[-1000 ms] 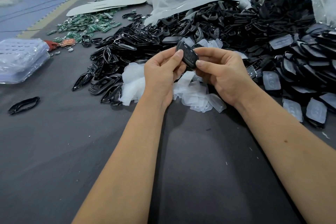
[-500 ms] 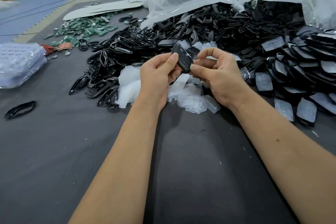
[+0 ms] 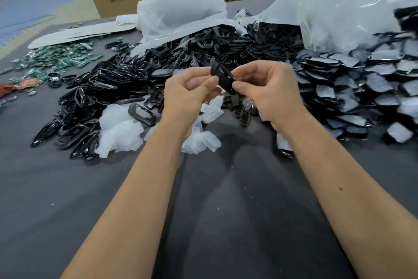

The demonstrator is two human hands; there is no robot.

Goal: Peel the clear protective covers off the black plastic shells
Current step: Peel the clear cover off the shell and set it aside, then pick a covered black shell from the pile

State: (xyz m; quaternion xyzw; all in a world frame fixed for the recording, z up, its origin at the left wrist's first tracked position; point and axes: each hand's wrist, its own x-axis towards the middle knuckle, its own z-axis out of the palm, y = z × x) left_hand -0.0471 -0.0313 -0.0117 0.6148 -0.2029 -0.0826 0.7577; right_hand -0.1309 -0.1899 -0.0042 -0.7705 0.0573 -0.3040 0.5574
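Black shell (image 3: pixel 222 78) pinched by both hands — left (image 3: pixel 188 94), right (image 3: pixel 268 91) — peeled covers (image 3: pixel 199 140) beneath, shell heap (image 3: pixel 226 45) behind

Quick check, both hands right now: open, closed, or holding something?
Left hand: fingers curled, thumb tip pinching the black shell.
Right hand: thumb and fingers pinching the same black shell from the other side.

The shell heap (image 3: pixel 203 52) lies on the table (image 3: pixel 214 222). Circuit boards (image 3: pixel 61 57) lie left of the heap, covered shells (image 3: pixel 362 79) right, peeled covers (image 3: pixel 119 131) before it.
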